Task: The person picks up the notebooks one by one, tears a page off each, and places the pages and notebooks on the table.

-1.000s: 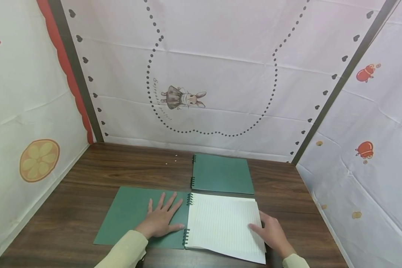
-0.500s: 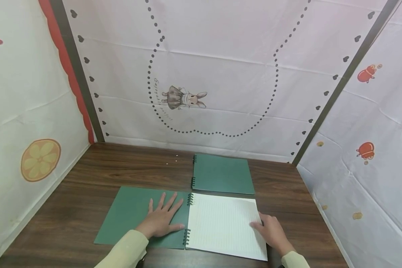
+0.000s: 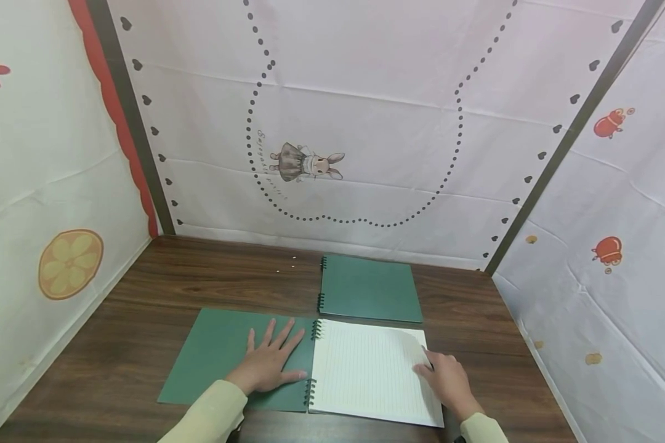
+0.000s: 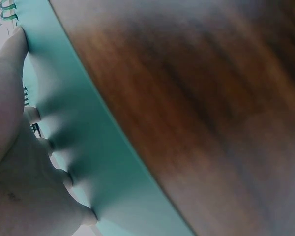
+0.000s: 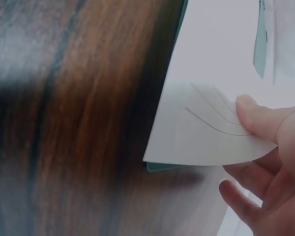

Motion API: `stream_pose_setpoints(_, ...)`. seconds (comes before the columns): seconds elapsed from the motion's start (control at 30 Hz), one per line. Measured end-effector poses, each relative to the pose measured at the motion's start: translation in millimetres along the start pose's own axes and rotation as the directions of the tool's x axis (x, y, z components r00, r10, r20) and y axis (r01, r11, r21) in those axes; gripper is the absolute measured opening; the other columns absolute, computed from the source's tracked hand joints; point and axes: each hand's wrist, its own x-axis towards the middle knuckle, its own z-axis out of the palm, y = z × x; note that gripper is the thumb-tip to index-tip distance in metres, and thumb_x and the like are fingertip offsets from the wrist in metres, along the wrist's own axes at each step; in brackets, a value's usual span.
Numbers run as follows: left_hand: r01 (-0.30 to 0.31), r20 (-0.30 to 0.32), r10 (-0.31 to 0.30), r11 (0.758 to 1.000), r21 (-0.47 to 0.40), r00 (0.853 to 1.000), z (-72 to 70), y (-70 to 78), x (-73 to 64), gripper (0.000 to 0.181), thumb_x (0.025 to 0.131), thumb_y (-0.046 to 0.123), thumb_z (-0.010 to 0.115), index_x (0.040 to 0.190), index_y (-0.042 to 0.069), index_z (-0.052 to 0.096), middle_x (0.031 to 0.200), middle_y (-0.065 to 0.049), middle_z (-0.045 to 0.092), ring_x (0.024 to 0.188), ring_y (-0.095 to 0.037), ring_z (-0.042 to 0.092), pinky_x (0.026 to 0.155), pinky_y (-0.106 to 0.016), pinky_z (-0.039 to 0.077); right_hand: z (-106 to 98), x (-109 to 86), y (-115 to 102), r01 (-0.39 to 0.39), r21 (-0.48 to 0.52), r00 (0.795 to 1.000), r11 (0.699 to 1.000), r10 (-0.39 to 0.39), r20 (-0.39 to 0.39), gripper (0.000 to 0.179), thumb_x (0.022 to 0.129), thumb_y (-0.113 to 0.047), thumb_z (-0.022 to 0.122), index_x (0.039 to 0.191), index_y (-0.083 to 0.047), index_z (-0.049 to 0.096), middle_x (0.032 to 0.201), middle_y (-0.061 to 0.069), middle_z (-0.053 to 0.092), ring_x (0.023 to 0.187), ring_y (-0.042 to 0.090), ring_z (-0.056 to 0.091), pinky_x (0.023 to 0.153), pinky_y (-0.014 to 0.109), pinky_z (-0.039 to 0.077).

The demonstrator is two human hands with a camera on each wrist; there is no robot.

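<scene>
An open spiral notebook lies on the table, its lined white page on the right and its green cover folded out to the left. Fingers spread, my left hand rests flat on that cover, thumb close to the black coil binding. At the page's right edge, my right hand pinches the paper. In the right wrist view the thumb presses on top while the other fingers sit beneath, and the paper bows up there. How many sheets it holds, I cannot tell.
A second green spiral notebook lies closed just behind the open one. Small white specks dot the dark wooden table. Printed white cloth hangs at the back and both sides.
The page's near edge, wavy and lifted a second ago, now lies straighter, while its right edge bends up by the right hand. The left hand stays on the cover.
</scene>
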Motion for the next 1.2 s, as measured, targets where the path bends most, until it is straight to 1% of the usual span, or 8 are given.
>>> stream_pose_setpoints(0.37, 0.002, -0.003, -0.002, 1.000, -0.001, 1.000, 1.3, -0.5, 0.9, 0.086, 0.084, 0.069, 0.055, 0.154, 0.027, 0.027, 0.164, -0.004, 0.012, 0.150, -0.043, 0.004, 0.108, -0.077, 0.001, 4.3, 0.9, 0.8, 0.001, -0.042, 1.000, 0.999, -0.002, -0.031, 0.047, 0.085, -0.025, 0.072, 0.123, 0.001, 0.064, 0.117, 0.022, 0.068, 0.105, 0.040, 0.066, 0.084, 0.052, 0.053)
stream_pose_setpoints(0.83, 0.013, 0.004, -0.013, 1.000, -0.001, 1.000, 1.9, 1.6, -0.3, 0.086, 0.084, 0.069, 0.055, 0.154, 0.027, 0.027, 0.164, -0.004, 0.011, 0.150, -0.043, 0.004, 0.108, -0.076, 0.001, 6.2, 0.8, -0.3, -0.018, -0.052, 0.999, 0.998, 0.016, -0.035, 0.045, 0.085, -0.024, 0.072, 0.123, -0.002, 0.065, 0.118, 0.021, 0.068, 0.106, 0.040, 0.066, 0.085, 0.053, 0.052)
stream_pose_setpoints(1.03, 0.016, 0.000, -0.016, 1.000, -0.001, 1.000, 5.3, 4.3, -2.0, 0.086, 0.084, 0.068, 0.055, 0.154, 0.027, 0.026, 0.164, -0.004, 0.011, 0.150, -0.042, 0.003, 0.108, -0.076, 0.001, 5.4, -0.9, 2.1, -0.011, -0.053, 1.000, 0.999, 0.009, -0.028, 0.044, 0.085, -0.024, 0.072, 0.122, -0.001, 0.065, 0.117, 0.020, 0.068, 0.106, 0.039, 0.066, 0.086, 0.053, 0.052)
stream_pose_setpoints(1.2, 0.023, 0.000, -0.023, 1.000, 0.000, 1.000, 7.1, 6.5, -4.4, 0.086, 0.084, 0.068, 0.055, 0.154, 0.027, 0.027, 0.165, -0.004, 0.011, 0.150, -0.042, 0.003, 0.108, -0.076, 0.001, 4.9, -1.8, 5.6, 0.012, -0.045, 1.000, 0.999, -0.013, -0.015, 0.045, 0.085, -0.023, 0.072, 0.124, -0.002, 0.065, 0.118, 0.020, 0.068, 0.108, 0.039, 0.065, 0.087, 0.053, 0.052)
